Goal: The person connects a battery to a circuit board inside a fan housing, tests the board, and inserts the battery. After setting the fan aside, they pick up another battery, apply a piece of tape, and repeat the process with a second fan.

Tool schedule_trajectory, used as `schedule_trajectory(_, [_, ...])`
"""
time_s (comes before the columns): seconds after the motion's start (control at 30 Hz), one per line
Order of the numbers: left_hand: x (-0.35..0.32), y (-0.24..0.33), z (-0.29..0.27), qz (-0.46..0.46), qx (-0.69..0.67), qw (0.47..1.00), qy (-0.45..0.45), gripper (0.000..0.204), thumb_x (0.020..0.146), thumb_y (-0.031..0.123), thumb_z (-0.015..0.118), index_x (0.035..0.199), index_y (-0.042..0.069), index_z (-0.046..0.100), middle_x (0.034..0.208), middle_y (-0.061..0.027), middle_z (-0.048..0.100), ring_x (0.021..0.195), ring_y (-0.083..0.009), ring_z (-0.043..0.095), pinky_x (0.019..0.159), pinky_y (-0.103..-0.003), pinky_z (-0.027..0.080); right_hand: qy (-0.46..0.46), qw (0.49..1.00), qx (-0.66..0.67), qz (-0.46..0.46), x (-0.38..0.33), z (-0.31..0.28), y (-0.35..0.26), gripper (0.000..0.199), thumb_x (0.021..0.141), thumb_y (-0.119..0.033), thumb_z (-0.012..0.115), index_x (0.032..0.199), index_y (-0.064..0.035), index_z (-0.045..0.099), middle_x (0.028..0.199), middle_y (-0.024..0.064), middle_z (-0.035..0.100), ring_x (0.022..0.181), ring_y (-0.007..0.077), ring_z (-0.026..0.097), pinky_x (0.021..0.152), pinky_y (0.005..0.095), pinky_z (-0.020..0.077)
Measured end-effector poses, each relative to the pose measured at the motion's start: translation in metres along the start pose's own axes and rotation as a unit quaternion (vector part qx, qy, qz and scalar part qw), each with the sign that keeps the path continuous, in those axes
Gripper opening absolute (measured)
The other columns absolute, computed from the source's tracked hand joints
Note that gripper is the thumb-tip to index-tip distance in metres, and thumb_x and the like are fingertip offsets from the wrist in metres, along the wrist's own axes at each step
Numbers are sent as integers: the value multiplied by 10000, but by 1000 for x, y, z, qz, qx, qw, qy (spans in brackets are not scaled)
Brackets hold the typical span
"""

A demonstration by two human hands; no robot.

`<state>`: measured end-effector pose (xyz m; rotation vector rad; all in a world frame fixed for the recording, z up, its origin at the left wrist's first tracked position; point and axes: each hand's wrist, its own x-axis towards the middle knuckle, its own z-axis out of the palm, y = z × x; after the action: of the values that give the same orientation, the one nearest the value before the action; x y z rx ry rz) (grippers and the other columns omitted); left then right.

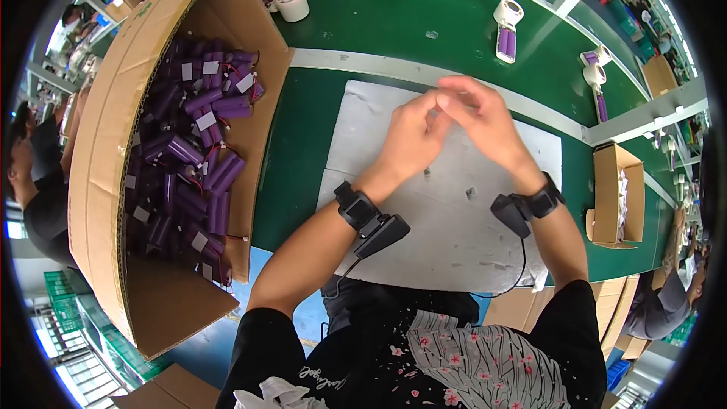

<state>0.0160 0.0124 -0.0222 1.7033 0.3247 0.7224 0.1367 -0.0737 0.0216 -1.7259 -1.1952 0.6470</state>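
Note:
Above the far part of a grey work mat [379, 250], my left hand [414, 135] and my right hand [485, 123] meet at the fingertips. The left fingers are curled together, and the right fingers bend over toward them, slightly blurred. Anything pinched between them is hidden. Each wrist wears a black strap with a small black device and a cable. To the left, a large open cardboard box [102, 182] holds many purple battery packs [203, 125] with white labels and thin red and black wires. Neither hand touches the box.
Beyond a pale rail on the green table [379, 0] stand white tape rolls [292, 5] and a purple battery pack [506, 44]. A small cardboard box [606, 197] with white pieces sits at the right. A metal post rises near it. Other people work at both sides.

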Motion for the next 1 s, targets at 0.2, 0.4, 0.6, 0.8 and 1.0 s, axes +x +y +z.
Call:
schedule_trajectory(0.2, [4, 1, 0, 18, 22, 997, 66, 301, 884, 46, 604, 1184, 53, 590, 985, -77, 660, 786, -134, 624, 651, -273, 511, 89, 988, 128, -21, 5, 30, 47, 255, 934, -240, 618, 1066, -22, 637, 847, 35, 650, 751, 84, 561, 679, 247, 474])
schedule_trajectory(0.4, [13, -4, -33, 35, 125, 978, 164, 337, 842, 89, 656, 1173, 69, 596, 1083, -106, 603, 839, -168, 599, 723, -290, 503, 75, 989, 125, -2, 2, 29, 34, 229, 963, -222, 574, 1045, -15, 628, 894, -8, 643, 714, 37, 515, 607, 190, 411])
schedule_trajectory(0.6, [8, 11, -125, -11, 500, 789, 356, 443, 725, 170, 732, 1145, 87, 620, 1155, -190, 542, 1090, -385, 523, 943, -428, 450, 67, 993, 87, -38, 2, 23, 44, 173, 931, -167, 607, 1013, -18, 639, 826, -12, 633, 664, 50, 515, 582, 205, 418])
schedule_trajectory(0.8, [-7, 9, -171, -180, 708, 602, 323, 402, 712, 308, 736, 1096, 211, 667, 1053, -116, 659, 1091, -354, 537, 930, -493, 377, 77, 991, 57, -96, 2, 26, 41, 132, 901, -116, 628, 974, -8, 646, 784, 9, 640, 650, 66, 534, 590, 222, 438])
schedule_trajectory(1.0, [-18, 4, -182, -202, 704, 607, 310, 295, 744, 325, 720, 1026, 239, 707, 943, -89, 712, 1060, -346, 566, 913, -519, 359, 59, 992, 59, -95, 1, 24, 39, 112, 873, -102, 629, 932, -9, 650, 815, 68, 667, 643, 137, 572, 599, 278, 469])
